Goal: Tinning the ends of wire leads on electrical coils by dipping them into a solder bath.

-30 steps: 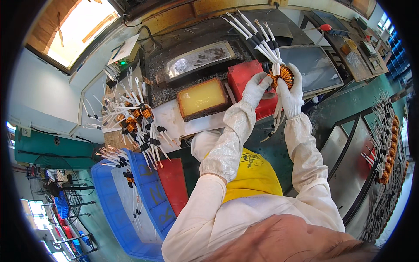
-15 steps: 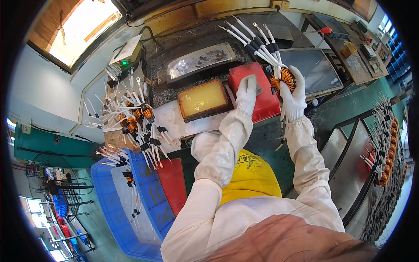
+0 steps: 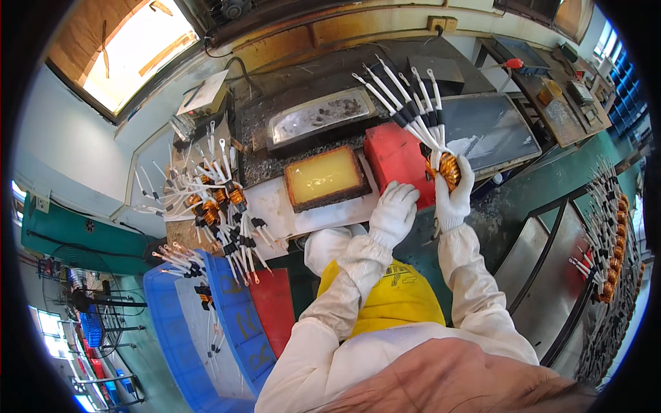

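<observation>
A toroidal coil wound with copper-orange wire sits in my right hand, which wears a white glove and is closed around its side. Its white leads, with black sleeves and ring terminals, fan upward and away to the left. Below that hand a short lead end hangs down. My gloved left hand is at the near edge of a red box, its fingers curled. What those fingers hold, if anything, is hidden.
A pot of yellowish liquid and a silvery molten-looking bath stand left of the red box. Wired coils pile at the left, above a blue crate. More coils hang on a rack at the right. A grey tray lies behind the coil.
My left hand has come down from the top of the red box to its near edge, and its fingers have curled. My right hand has brought the coil slightly nearer and left.
</observation>
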The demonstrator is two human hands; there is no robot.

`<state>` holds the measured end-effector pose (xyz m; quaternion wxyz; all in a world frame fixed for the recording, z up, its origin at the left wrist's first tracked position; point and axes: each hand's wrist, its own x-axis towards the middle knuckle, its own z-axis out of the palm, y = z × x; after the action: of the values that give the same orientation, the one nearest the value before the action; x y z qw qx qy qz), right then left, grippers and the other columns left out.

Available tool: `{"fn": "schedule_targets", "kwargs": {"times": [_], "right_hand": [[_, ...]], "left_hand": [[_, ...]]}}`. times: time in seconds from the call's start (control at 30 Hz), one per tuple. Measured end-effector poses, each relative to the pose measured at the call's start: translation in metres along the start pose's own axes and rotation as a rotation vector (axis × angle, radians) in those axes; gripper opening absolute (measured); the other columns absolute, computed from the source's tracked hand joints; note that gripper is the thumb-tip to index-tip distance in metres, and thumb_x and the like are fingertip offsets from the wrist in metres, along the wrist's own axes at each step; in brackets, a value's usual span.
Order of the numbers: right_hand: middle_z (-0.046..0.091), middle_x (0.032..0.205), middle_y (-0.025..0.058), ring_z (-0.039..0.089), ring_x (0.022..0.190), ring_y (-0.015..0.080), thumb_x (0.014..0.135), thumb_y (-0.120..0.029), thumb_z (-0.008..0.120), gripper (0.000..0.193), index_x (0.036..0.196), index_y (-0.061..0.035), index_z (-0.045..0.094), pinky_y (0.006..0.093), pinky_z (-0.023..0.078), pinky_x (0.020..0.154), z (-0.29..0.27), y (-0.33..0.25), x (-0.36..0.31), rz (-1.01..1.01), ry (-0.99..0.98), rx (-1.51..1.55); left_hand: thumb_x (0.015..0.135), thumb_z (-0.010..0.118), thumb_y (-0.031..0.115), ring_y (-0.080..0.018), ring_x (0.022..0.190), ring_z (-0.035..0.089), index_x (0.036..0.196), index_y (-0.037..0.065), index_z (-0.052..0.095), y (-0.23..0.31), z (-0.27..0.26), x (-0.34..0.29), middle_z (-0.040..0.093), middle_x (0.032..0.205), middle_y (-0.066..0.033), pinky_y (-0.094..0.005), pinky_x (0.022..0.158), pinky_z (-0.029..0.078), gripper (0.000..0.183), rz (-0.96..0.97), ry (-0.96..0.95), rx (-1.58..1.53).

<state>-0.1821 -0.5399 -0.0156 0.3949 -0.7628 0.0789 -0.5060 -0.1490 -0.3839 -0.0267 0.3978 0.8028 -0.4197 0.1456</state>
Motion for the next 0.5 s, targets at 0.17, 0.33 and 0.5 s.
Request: {"fn": "schedule_targets", "kwargs": {"times": [0.17,0.33,0.5], "right_hand": [[0.045,0.137,0.0163,0.047,0.126,0.0258,0.088,0.001,0.064,0.061,0.142,-0.0002,0.035,0.035,0.037,0.108,-0.004,0.006,-0.026,0.034,0.045,-0.064],[0.047,0.128,0.0173,0.051,0.117,0.029,0.082,0.005,0.066,0.065,0.139,-0.003,0.037,0.0379,0.039,0.103,0.004,0.016,-0.032,-0.019,0.142,-0.087],[0.049,0.12,0.0188,0.054,0.108,0.0334,0.077,0.006,0.069,0.069,0.137,-0.0052,0.038,0.0404,0.043,0.097,0.006,0.018,-0.031,-0.067,0.175,-0.117]], "left_hand": [[0.081,0.064,0.013,-0.0311,0.113,0.058,0.109,0.007,0.063,0.001,0.002,0.001,0.062,0.115,-0.0105,-0.0441,0.105,0.041,0.029,-0.027,0.034,0.062],[0.081,0.063,0.012,-0.0321,0.113,0.058,0.111,0.008,0.063,-0.002,0.005,0.004,0.062,0.116,-0.0102,-0.044,0.105,0.042,0.03,-0.021,0.044,0.057],[0.082,0.063,0.012,-0.0334,0.114,0.057,0.113,0.009,0.063,-0.001,0.003,0.003,0.062,0.117,-0.0096,-0.0439,0.104,0.043,0.031,-0.049,0.031,0.072]]}}
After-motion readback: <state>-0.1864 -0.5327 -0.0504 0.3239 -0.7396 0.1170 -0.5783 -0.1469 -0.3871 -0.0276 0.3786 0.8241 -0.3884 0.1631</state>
